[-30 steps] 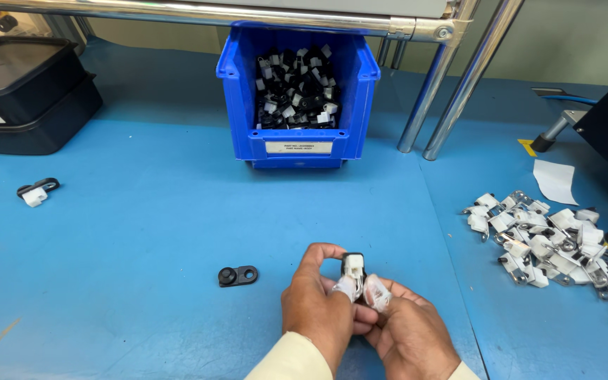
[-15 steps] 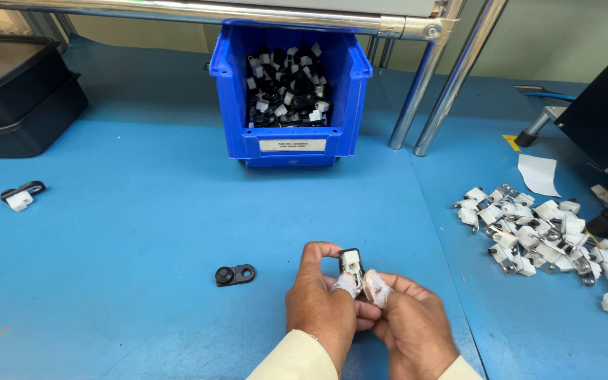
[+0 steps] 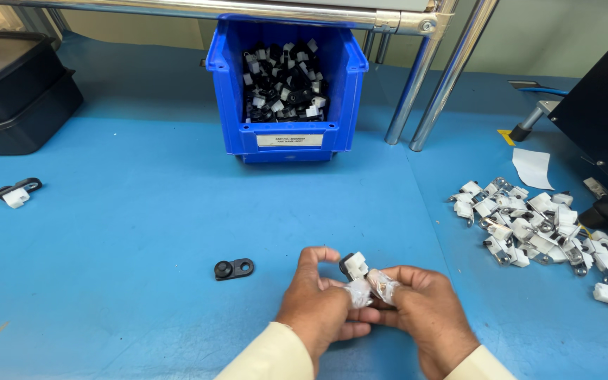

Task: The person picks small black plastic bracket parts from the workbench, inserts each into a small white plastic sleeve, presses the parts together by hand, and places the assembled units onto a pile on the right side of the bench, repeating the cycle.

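My left hand (image 3: 321, 307) and my right hand (image 3: 425, 313) meet low in the middle of the view, over the blue table top (image 3: 142, 232). Together they pinch a small black and white plastic part (image 3: 354, 265), which sticks up between the thumbs. The fingertips of both hands wear thin clear covers. A flat black bracket with two holes (image 3: 233, 268) lies on the table just left of my left hand, apart from it.
A blue bin (image 3: 286, 137) full of black and white parts stands at the back centre. A pile of white parts with metal clips (image 3: 540, 229) lies at the right. Black trays (image 3: 12, 91) sit far left, one loose part (image 3: 17, 193) near them. Metal posts (image 3: 431, 77) rise behind.
The view has shifted a little; both hands stay together on the small part, which now tilts slightly to the left between the thumbs.
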`<state>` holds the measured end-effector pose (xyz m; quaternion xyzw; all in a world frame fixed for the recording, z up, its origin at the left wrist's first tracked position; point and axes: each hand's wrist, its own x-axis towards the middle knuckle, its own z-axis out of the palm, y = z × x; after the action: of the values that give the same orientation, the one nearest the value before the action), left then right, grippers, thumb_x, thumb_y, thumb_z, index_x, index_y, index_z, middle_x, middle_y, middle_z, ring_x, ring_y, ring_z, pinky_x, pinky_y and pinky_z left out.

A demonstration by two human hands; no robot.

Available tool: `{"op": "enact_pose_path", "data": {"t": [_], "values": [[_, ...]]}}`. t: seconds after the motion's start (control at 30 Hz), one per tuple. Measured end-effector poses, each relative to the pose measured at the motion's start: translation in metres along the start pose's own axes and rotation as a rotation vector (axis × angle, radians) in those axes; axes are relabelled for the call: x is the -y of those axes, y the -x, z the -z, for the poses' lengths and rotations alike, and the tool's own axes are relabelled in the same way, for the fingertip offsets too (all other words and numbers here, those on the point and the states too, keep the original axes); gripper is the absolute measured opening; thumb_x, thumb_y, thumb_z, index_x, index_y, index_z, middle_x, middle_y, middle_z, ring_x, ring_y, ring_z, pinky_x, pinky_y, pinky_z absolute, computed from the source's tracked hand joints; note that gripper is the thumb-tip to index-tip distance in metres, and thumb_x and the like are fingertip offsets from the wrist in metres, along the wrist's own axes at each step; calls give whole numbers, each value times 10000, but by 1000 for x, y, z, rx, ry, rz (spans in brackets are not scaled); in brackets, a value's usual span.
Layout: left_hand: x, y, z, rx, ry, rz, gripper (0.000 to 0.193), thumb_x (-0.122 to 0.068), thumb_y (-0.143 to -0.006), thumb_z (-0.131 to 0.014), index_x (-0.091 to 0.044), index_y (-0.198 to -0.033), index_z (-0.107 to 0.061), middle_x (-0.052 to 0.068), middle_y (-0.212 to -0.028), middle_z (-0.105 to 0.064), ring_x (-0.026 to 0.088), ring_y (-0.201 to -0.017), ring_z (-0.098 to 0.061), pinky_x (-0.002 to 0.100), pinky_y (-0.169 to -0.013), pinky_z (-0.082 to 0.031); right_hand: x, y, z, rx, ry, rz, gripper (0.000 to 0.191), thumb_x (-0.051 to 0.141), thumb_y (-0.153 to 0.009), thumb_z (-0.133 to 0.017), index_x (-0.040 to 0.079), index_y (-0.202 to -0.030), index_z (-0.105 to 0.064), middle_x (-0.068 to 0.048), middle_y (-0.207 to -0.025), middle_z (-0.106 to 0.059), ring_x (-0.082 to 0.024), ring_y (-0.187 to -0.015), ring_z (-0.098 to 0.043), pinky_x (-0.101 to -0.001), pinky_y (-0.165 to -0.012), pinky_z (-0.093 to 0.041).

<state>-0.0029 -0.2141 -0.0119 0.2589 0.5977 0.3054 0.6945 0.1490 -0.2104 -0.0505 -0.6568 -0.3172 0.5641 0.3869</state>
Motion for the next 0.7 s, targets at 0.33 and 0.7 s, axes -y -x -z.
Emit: {"op": "enact_pose_path", "data": {"t": [0.33, 0.7], "values": [[1, -4, 1, 84, 114, -23, 351, -84, -984, -471, -108, -1305, -610, 126, -1055, -755, 195, -905, -768, 315, -804, -667, -1, 2, 14, 5, -61, 22, 311, 270, -1014, -589, -8, -1004, -729, -145, -904, -747, -217, -803, -731, -394, -750, -619], [7, -7, -24, -58, -83, -131, 290, -30, -955, -605, -135, -1206, -705, 91, -964, -789, 127, -768, -774, 260, -673, -648, -17, -9, 22, -107, -224, -102, 194, 143, -967, -646, -30, -1005, -724, -155, -890, -754, -231, -794, -722, -396, -813, -618]]}}
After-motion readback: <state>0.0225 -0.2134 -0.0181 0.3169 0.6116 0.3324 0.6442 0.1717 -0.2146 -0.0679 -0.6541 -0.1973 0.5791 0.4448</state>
